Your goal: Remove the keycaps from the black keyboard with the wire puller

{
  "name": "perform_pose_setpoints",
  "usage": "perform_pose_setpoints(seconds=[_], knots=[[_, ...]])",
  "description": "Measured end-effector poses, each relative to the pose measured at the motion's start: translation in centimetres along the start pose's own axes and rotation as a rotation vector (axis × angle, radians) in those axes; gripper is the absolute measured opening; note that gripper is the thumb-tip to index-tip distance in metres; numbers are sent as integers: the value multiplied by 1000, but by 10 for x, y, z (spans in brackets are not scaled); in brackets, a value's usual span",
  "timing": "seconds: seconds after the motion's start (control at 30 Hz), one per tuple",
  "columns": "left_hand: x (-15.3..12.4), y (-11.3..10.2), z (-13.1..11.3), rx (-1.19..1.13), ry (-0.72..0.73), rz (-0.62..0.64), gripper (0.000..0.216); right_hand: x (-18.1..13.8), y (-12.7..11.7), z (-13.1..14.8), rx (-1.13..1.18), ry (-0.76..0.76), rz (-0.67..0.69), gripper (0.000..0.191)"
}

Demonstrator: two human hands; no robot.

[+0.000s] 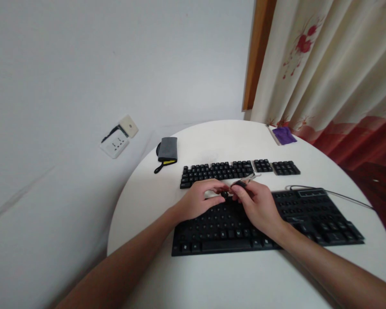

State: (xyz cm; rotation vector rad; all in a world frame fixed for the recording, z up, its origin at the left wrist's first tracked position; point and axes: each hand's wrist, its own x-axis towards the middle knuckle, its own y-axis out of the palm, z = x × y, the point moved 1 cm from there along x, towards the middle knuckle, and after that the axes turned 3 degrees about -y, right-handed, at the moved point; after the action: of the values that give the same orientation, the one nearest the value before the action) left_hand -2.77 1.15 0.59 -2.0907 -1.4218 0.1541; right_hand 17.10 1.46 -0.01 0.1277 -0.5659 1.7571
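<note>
A small black keycap sits between the thumb and fingers of my left hand, above the back part of a black keyboard. My right hand is closed around a keycap puller; its dark handle is in the fingers and its thin metal wires point away to the back right. The fingertips of both hands meet near the keycap. Many keys are off the keyboard's left part, leaving bare posts, while the space bar and several others are in place. Behind it, removed keycaps stand in keyboard order.
Two more keycap groups continue that row to the right. A grey pouch with a loop lies at the back left of the round white table, a purple cloth at the back right. The keyboard's cable runs off rightward.
</note>
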Motion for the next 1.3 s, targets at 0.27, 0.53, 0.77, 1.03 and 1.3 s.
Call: perform_pose_setpoints(seconds=[0.27, 0.53, 0.77, 1.03, 1.3], knots=[[-2, 6, 1, 122, 57, -102, 26, -3, 6, 3, -12, -6, 34, 31], [-4, 8, 0, 247, 209, -190, 22, -3, 13, -2, 77, 129, 15, 33], [-5, 5, 3, 436, 295, -105, 17, -2, 13, -4, 72, 142, 5, 34], [-7, 3, -6, 531, 261, -40, 12, -3, 12, -5, 60, 119, 33, 33], [-7, 4, -13, 470, 292, -86, 6, 1, 12, -1, 155, 151, 8, 41]])
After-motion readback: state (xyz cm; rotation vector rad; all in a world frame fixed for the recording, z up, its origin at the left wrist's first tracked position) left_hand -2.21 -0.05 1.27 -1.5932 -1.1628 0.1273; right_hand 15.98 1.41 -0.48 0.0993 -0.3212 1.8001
